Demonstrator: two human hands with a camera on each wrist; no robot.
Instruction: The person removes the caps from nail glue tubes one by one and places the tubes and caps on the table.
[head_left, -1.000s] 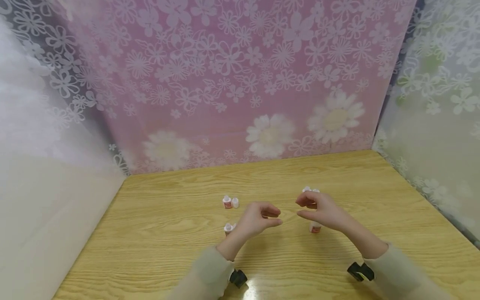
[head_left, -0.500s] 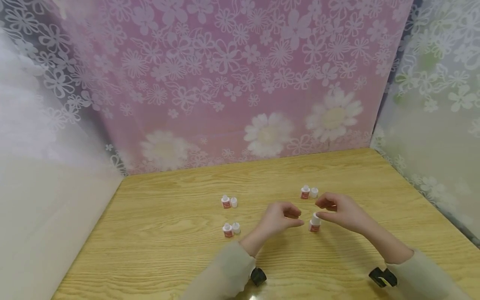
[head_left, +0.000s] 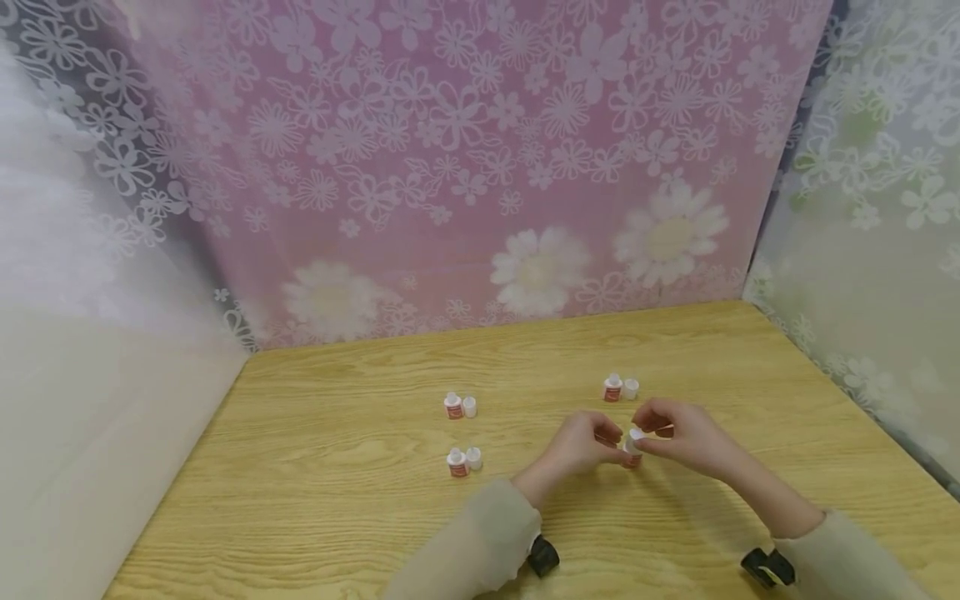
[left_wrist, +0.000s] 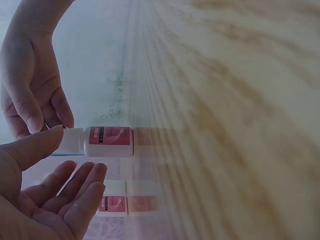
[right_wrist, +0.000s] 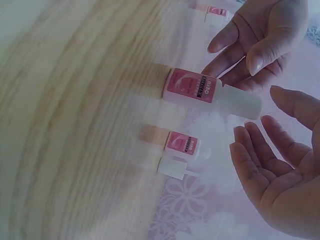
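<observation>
A small white capped bottle (head_left: 632,454) with a red label stands upright between both hands. My left hand (head_left: 582,444) is at its left side, fingers relaxed and slightly bent; in the right wrist view the left fingers (right_wrist: 227,64) lie behind the bottle, and contact is unclear. My right hand (head_left: 686,437) is at the white cap (right_wrist: 240,101), thumb and fingers spread around it with a gap showing. In the left wrist view the bottle's label (left_wrist: 109,135) faces the camera, partly behind the left thumb (left_wrist: 47,145).
An uncapped bottle (head_left: 612,389) stands behind, its cap (head_left: 631,388) beside it. On the left are two more uncapped bottles, one farther (head_left: 453,407) and one nearer (head_left: 457,463), each with its cap alongside. Patterned curtains (head_left: 420,167) surround the wooden table (head_left: 315,500).
Both hands have moved right to the capped bottle, the left one farther. The right hand has come to the cap. The nearer left bottle is now uncovered, as is the back right one.
</observation>
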